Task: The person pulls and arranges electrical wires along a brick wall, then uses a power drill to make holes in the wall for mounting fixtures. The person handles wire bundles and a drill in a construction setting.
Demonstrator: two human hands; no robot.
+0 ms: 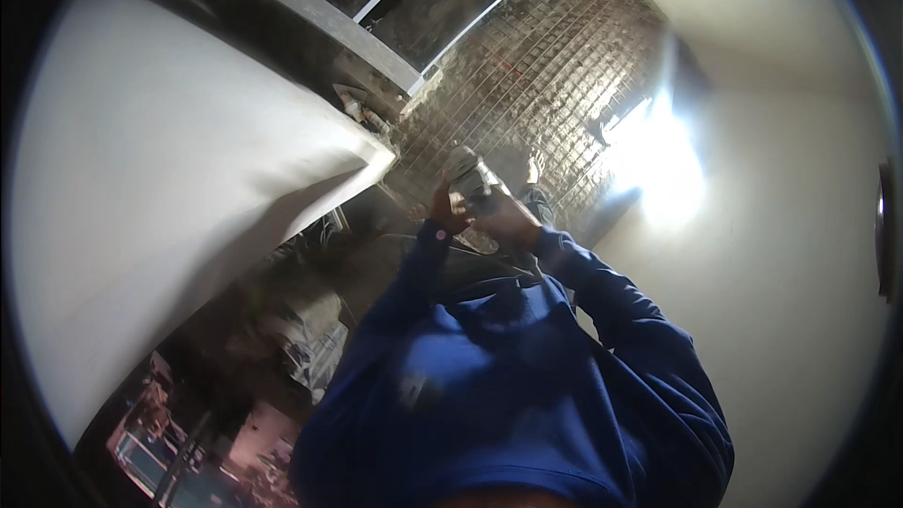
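A: What's that they've got there, just about the middle of the frame?

B: A tool [481, 179], long and narrow. The left hand [451, 208] is curled against its left side, and the right hand [509, 219] is closed round it lower down. Neither has let go.

A: Why both hands?

B: For steadiness, I'd say. It's held in front of the body, tilted with its rounded end toward the top left, and two grips would keep it from twisting.

A: How does it look?

B: Grey and silvery, with a dark patch midway and a pale glint along one edge. It's too blurred for me to say what kind it is.

A: And past it?

B: A foot [534, 166], it seems, just right of its upper end. Beyond is the floor [527, 75], marked with a grid.

A: That lamp [661, 165] at right of centre is fierce.

B: Probably set low so its light rakes across the grid and shows the ridges. Some small things [359, 109] sit by the corner of the white wall [179, 160] at left, perhaps put there to be out from underfoot.
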